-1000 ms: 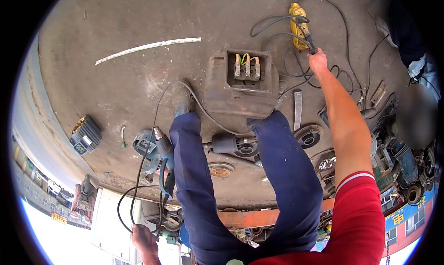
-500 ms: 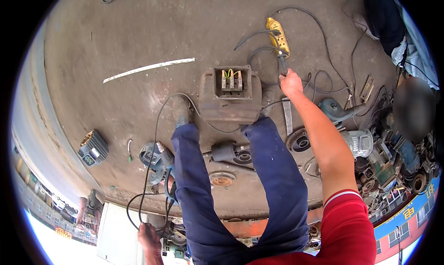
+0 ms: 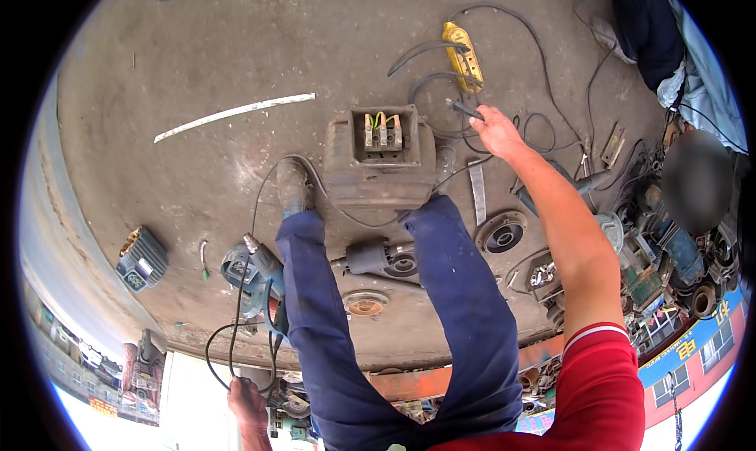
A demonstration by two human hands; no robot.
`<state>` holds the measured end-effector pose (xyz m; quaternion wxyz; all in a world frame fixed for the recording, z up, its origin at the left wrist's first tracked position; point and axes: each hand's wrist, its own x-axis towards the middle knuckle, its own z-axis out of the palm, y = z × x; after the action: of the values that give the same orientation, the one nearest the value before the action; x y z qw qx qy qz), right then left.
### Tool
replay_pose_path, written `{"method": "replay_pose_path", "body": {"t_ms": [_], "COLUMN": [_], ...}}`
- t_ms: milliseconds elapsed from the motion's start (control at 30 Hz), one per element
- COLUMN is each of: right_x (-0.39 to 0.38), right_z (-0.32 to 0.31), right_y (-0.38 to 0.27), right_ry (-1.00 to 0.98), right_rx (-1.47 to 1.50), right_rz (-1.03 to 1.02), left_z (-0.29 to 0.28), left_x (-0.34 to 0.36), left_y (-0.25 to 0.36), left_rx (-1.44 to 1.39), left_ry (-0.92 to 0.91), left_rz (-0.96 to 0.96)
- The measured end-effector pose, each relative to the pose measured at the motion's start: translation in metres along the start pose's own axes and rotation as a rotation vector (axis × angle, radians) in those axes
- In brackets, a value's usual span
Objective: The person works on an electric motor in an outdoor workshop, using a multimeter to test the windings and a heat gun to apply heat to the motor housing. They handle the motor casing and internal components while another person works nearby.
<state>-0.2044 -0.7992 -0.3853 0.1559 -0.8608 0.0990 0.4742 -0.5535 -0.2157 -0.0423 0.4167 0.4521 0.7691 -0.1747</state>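
My right hand (image 3: 498,131) is closed around a black power plug (image 3: 465,109), its prongs pointing left. It sits just below a yellow power strip (image 3: 462,57) on the ground, apart from it. Another black cord end lies across the strip. At the lower left my left hand (image 3: 246,404) grips a looped black cable (image 3: 234,325). Between my feet stands a brown motor housing (image 3: 380,179) with an open terminal box, where yellow-green wires loop over the terminals (image 3: 383,134). Beside my left leg lies a blue-grey power tool (image 3: 256,270), partly hidden by the leg.
A white strip (image 3: 235,116) lies far left. A small grey motor (image 3: 143,260) rests at the left. Round flanges (image 3: 502,232), a flat metal bar (image 3: 478,193) and a rotor-like part (image 3: 370,256) surround my legs. Scrap parts (image 3: 685,254) pile up at right, near another person's dark clothing (image 3: 650,34).
The plug in my right hand was upright against the strip's near end; now it is away from the strip and tilted left. My left hand still grips the cable.
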Motion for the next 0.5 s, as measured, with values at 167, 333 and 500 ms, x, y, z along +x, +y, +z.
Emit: {"method": "replay_pose_path", "body": {"t_ms": [167,333,500], "right_x": [-0.005,0.014,0.066], "right_z": [-0.004,-0.019,-0.02], "right_y": [0.006,-0.014,0.0], "right_ry": [0.341,0.556,0.501], "right_rx": [0.023,0.272,0.098], "right_rz": [-0.033,0.142,0.272], "left_z": [0.009,0.003,0.018], "left_x": [-0.002,0.001,-0.006], "left_y": [-0.001,-0.005,0.009], "left_rx": [0.019,0.001,0.047], "left_ry": [0.069,0.052,0.073], "left_rz": [-0.004,-0.019,-0.029]}}
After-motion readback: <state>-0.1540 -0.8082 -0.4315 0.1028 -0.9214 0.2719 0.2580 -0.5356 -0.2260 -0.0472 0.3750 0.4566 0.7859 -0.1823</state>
